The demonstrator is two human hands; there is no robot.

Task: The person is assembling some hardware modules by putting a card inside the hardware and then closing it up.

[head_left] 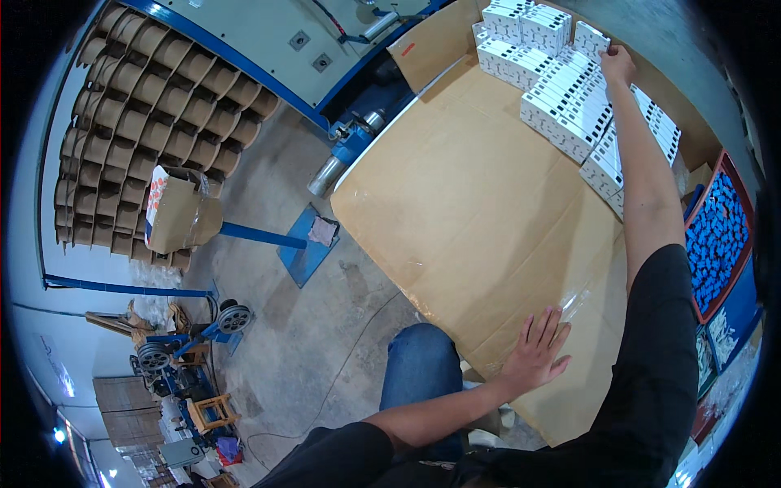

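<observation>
A worn grey concrete floor (325, 342) is seen on the left, with a rack of brown cardboard tubes (154, 106) stacked in rows against the far-left wall and a taped cardboard carton (181, 213) resting on a blue metal arm. The worktable is covered by flattened corrugated cardboard (472, 203), tan, matte and creased, with strips of glossy clear tape along its seams. At the far right of this sheet, small white rectangular boxes (569, 106) with dark printed edges are stacked in tight rows. The right hand (618, 63) is stretched far out, its fingers curled onto the top of one white box (591, 39) at the far edge of the stack. The left hand (538, 351) lies flat and empty on the near edge of the cardboard, fingers spread. A red tray of small blue pieces (720, 236) is set at the right.
</observation>
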